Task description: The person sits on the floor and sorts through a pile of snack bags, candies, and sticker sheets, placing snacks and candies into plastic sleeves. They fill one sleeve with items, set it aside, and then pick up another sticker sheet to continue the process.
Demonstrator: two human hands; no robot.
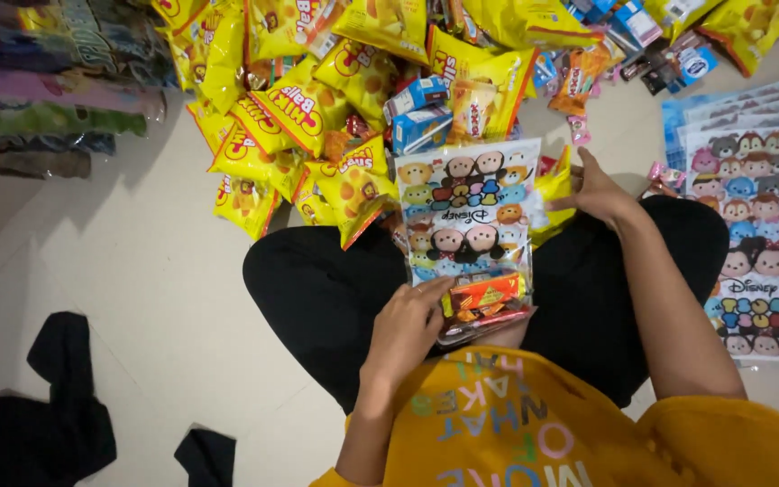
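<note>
I see my left hand (405, 326) gripping a cartoon-print goodie bag (469, 225), partly filled with snacks; right hand (599, 191) reaches, open, at two o'clock; a stack of empty bags (759, 243) remains.

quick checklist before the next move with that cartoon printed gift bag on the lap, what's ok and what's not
1. Clear plastic gift bag printed with cartoon characters rests on the lap: ok.
2. Left hand is on the bag's near end, fingers beside the orange snack pack inside: ok.
3. Right hand is at the bag's far right edge beside a yellow packet; whether it grips anything: cannot tell.
4. Which end of the bag is open: cannot tell.
5. Pile of yellow snack packets lies on the floor just past the knees: ok.
6. Stack of flat matching cartoon bags lies by the right arm: ok.
</note>
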